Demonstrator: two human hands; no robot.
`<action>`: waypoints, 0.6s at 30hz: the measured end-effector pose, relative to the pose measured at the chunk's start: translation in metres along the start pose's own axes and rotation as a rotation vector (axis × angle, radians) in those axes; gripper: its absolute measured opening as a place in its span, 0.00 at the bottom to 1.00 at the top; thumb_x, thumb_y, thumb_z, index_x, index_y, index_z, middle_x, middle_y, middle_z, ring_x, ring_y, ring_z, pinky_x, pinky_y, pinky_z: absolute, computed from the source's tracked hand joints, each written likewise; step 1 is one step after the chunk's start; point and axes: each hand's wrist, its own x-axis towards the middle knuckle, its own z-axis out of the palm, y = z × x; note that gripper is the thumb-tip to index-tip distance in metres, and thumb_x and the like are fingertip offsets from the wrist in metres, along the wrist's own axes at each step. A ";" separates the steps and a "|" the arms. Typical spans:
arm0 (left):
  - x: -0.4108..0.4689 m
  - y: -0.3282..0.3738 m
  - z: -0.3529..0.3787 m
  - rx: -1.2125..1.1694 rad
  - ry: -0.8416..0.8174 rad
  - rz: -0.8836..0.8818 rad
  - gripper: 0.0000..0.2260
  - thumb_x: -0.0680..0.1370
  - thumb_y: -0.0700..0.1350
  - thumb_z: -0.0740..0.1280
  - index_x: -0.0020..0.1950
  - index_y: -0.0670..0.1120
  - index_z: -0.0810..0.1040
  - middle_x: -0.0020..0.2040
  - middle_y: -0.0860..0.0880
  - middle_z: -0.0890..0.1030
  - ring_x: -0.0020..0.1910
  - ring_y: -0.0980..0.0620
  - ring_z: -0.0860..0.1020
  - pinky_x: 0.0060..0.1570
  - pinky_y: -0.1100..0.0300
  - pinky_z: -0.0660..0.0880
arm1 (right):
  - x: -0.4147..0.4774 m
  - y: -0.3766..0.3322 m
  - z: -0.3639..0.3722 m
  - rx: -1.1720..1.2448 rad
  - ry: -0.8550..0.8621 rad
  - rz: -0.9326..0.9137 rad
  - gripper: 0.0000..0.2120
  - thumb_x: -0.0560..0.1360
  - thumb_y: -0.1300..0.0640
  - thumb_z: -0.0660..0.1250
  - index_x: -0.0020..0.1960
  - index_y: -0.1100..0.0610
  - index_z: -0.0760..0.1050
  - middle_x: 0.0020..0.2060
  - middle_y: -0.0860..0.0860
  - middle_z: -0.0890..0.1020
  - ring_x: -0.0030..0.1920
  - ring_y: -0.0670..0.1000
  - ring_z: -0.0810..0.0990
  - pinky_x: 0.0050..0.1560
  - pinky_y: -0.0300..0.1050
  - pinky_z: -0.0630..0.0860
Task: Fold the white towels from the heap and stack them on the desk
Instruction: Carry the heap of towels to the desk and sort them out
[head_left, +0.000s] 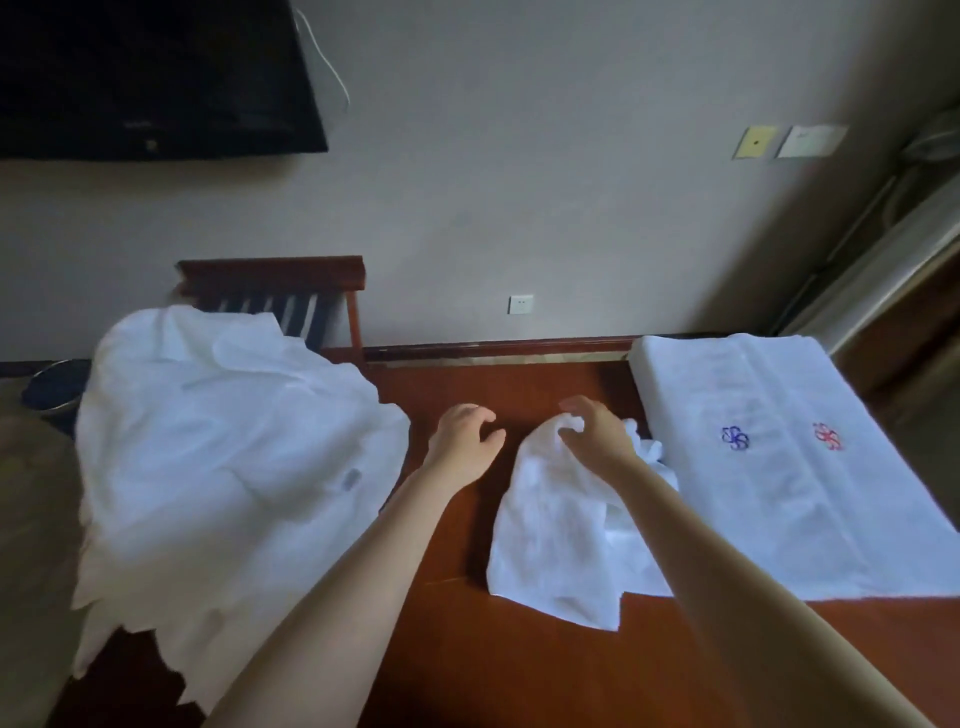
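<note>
The reddish-brown wooden desk (467, 649) shows a bare strip down the middle of the frame, running from its far edge at the wall to the lower edge. The large heap of white towels (223, 441) fills the left side and hangs over the desk's left edge. A flat stack of folded white towels (779, 493) lies along the right side.

Between them lies a crumpled white towel (556, 530), just beside the stack. The right hand (597, 431) pinches its bunched top end. The left hand (465, 441) is over bare wood with fingers loosely curled, holding nothing.

A dark wooden slatted chair back (270, 275) rises behind the heap, below a black wall-mounted television (156, 78).

The stack bears a blue flower mark (735, 437) and a red flower mark (828, 436). The heap's small grey label (352, 479) is too blurred to read.
</note>
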 end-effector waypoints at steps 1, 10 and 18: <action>0.000 0.005 0.011 -0.003 -0.041 -0.019 0.16 0.80 0.51 0.61 0.66 0.47 0.74 0.68 0.49 0.72 0.67 0.49 0.69 0.65 0.52 0.70 | 0.000 0.017 -0.004 -0.047 0.009 0.019 0.21 0.75 0.58 0.66 0.67 0.54 0.71 0.63 0.53 0.75 0.62 0.53 0.72 0.50 0.40 0.63; -0.031 0.021 0.113 -0.016 -0.303 -0.207 0.25 0.79 0.53 0.64 0.73 0.46 0.65 0.72 0.47 0.68 0.68 0.48 0.69 0.58 0.60 0.68 | -0.014 0.116 0.010 -0.273 -0.357 0.053 0.38 0.72 0.39 0.67 0.74 0.55 0.58 0.66 0.53 0.72 0.63 0.57 0.73 0.55 0.50 0.71; -0.038 -0.001 0.167 0.051 -0.198 -0.226 0.34 0.75 0.63 0.63 0.76 0.51 0.56 0.78 0.50 0.54 0.76 0.49 0.55 0.72 0.46 0.58 | -0.020 0.132 0.033 -0.162 -0.251 -0.019 0.33 0.70 0.36 0.65 0.66 0.56 0.69 0.55 0.52 0.76 0.58 0.55 0.75 0.48 0.44 0.65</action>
